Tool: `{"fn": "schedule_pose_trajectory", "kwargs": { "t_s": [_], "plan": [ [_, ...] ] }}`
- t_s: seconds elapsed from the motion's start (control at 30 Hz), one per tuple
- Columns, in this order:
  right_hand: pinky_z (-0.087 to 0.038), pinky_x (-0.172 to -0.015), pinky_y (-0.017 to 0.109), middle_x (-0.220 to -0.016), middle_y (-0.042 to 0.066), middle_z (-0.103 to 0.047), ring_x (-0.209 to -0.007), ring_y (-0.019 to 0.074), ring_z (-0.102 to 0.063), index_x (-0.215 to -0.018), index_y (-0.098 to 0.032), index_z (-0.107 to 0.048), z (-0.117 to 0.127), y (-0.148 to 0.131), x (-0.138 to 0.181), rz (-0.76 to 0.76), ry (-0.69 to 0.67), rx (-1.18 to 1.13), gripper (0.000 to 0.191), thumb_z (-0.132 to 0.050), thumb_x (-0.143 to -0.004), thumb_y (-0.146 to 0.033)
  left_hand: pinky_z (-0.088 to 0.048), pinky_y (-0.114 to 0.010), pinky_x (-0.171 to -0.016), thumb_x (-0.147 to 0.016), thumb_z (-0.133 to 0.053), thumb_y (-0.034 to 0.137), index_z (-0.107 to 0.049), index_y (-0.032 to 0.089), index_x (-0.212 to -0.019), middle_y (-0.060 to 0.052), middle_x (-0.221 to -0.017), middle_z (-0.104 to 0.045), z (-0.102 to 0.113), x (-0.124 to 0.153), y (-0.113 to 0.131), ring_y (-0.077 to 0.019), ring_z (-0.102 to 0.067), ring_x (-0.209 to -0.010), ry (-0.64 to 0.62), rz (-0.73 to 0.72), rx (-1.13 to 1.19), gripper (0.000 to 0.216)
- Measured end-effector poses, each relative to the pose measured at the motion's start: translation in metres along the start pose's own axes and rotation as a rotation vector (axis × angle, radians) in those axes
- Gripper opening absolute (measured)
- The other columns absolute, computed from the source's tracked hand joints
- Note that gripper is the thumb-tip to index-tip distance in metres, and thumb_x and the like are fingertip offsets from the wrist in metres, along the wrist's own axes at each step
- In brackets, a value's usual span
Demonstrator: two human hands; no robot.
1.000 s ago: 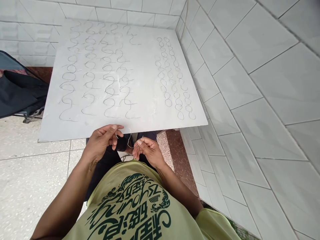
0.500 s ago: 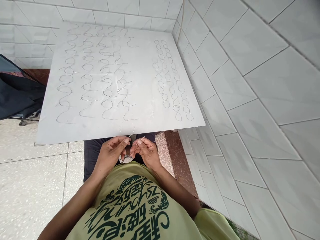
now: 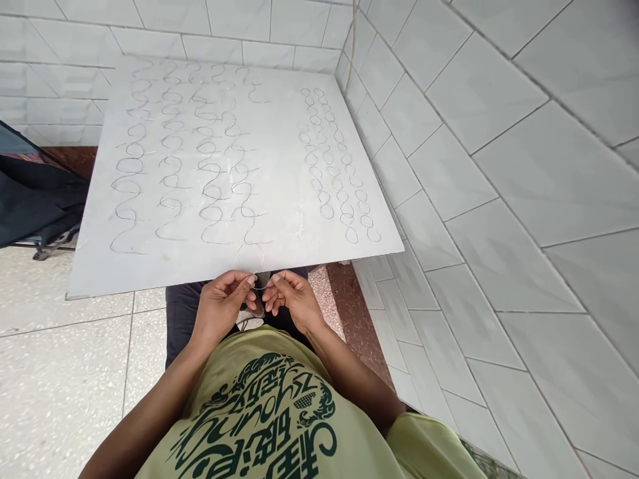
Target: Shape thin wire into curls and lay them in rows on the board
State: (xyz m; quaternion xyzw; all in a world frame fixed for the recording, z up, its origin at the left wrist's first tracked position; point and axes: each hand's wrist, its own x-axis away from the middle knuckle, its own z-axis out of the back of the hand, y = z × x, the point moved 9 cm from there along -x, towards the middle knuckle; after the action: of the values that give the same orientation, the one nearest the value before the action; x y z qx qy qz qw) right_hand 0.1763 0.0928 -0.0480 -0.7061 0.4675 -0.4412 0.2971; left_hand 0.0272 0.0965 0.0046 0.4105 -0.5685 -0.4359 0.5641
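Just in front of my waist, both hands pinch one thin, shiny curved wire (image 3: 261, 288). My left hand (image 3: 223, 303) grips it between thumb and forefinger. From the other side, my right hand (image 3: 295, 301) pinches it, its lower fingers loosely curled. A short bowed stretch of wire shows between the fingertips; a thin loop (image 3: 249, 245) rises above them over the near edge of a white board (image 3: 279, 146). Wavy, hook-like wire shapes (image 3: 214, 166) lie in columns on the board's left. Chains of small rings (image 3: 327, 156) run down its right.
A tiled wall (image 3: 479, 173) rises close along the right, and another tiled wall (image 3: 160, 40) stands behind the board. At far left is a dark fabric item on a frame (image 3: 40, 193). Speckled floor (image 3: 64, 366) shows at lower left.
My right fingertips have closed in on the wire, and its free end no longer sticks up past my right thumb. The view has shifted slightly.
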Motion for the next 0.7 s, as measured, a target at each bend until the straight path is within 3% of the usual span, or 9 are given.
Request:
{"fn": "schedule_pose_trajectory", "kwargs": {
  "t_s": [0.33, 0.7],
  "plan": [
    [-0.04, -0.036, 0.019, -0.066, 0.001, -0.072, -0.045, 0.0111, -0.062, -0.081, -0.019, -0.061, 0.003, -0.005, 0.002, 0.098, 0.125, 0.114, 0.033, -0.073, -0.087, -0.049, -0.061, -0.029, -0.062, -0.087, -0.076, 0.04, -0.075, 0.019, -0.098, -0.002, -0.071, -0.073, 0.001, 0.006, -0.004, -0.0171, -0.07, -0.06, 0.03, -0.067, -0.035, 0.023],
    [-0.04, -0.038, 0.019, -0.063, 0.0, -0.067, -0.046, 0.0091, -0.056, -0.078, -0.016, -0.069, 0.0, -0.006, 0.003, -0.038, 0.008, -0.131, 0.03, -0.082, -0.078, -0.044, -0.058, -0.027, -0.062, -0.085, -0.078, 0.046, -0.076, 0.017, -0.097, -0.003, -0.069, -0.072, 0.007, -0.013, -0.001, -0.015, -0.068, -0.058, -0.055, -0.028, 0.021, 0.031]
  ]
}}
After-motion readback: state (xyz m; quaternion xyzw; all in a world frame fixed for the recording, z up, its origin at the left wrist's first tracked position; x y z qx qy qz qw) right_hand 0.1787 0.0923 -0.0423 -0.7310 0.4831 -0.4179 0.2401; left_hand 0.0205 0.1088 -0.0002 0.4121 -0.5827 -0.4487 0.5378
